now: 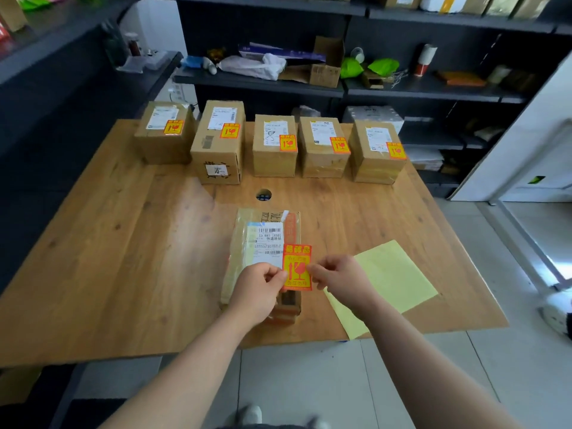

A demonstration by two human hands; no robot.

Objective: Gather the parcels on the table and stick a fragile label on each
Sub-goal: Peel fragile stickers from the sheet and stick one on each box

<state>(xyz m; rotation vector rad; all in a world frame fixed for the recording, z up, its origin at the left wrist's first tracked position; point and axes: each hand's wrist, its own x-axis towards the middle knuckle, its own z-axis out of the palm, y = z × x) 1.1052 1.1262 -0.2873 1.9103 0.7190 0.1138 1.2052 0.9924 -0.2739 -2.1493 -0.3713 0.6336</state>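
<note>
Hands: the left hand (260, 289) pinches the left edge of the fragile label (297, 267) and the right hand (337, 280) pinches its right edge, so it lies flat between them.
Position: over the near parcel (244, 243), just right of its shipping slip (266, 243); I cannot tell whether it touches yet.
Handling: thin, limp and probably sticky-backed, so edge pinches suit it.
Writing: the slip shows barcodes and "03 885 (XSD)"; the label shows a broken-glass sign.
Row: five parcels (274, 150) at the far side of the worktop (123, 258), each already labelled.
Backing sheet (396, 274): yellow, beside the right hand.

Dark shelf (260, 83) holds green bags (351, 68) beside an open carton (326, 74)
</note>
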